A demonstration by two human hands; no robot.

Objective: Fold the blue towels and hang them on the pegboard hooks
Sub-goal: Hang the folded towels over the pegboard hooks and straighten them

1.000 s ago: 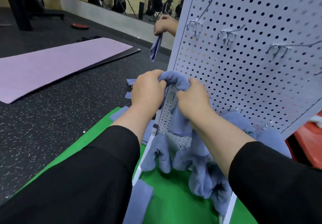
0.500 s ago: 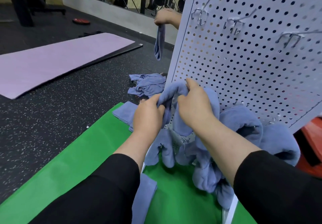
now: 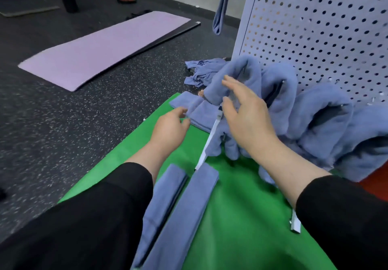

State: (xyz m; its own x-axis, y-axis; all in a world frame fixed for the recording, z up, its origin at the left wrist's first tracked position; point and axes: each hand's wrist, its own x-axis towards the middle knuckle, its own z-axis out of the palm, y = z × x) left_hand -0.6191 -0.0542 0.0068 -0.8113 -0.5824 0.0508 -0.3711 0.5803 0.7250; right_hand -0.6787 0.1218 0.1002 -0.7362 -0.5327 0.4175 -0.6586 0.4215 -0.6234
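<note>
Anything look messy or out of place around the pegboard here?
Yes. A crumpled pile of blue towels lies unfolded on the dark floor left of the pegboard, off the green mat. The hung towels look bunched rather than neatly folded.

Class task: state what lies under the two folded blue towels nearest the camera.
The two folded towels lie on the green mat. Whatever the mat rests on there is covered.
</note>
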